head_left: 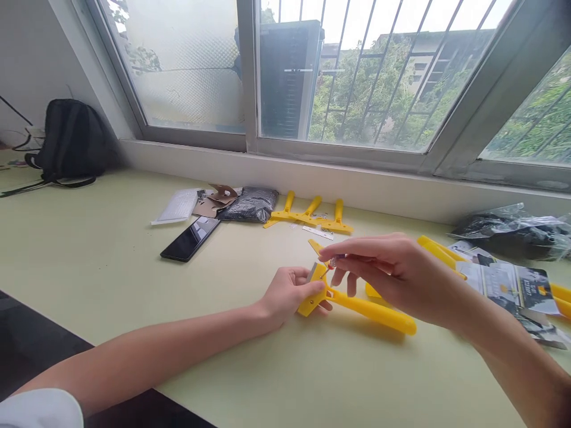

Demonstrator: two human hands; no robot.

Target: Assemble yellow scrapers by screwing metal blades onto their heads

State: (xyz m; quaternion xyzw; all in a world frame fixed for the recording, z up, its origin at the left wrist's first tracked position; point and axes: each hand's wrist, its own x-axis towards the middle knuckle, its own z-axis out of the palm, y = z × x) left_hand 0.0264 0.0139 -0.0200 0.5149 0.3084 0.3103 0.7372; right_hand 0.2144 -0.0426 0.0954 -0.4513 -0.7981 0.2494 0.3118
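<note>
My left hand (297, 292) is closed around the head of a yellow scraper (375, 312), thumb on top and fingertips showing beneath. A grey blade edge shows along the head's far left side. The scraper's long handle points right, low over the table. My right hand (388, 270) pinches a small screwdriver (329, 270) between thumb and fingertips. Its thin shaft slants down to the scraper head, near a screw spot; whether the tip sits in a screw is too small to tell. Another yellow piece lies partly hidden behind the right hand.
Several yellow scrapers (314, 215) lie by the window wall beside a dark plastic packet (250, 204). A phone (191, 239) rests left of centre. Printed cards (504, 285) and more yellow handles are at right, below a clear bag (513, 229). A black backpack (74, 139) stands far left.
</note>
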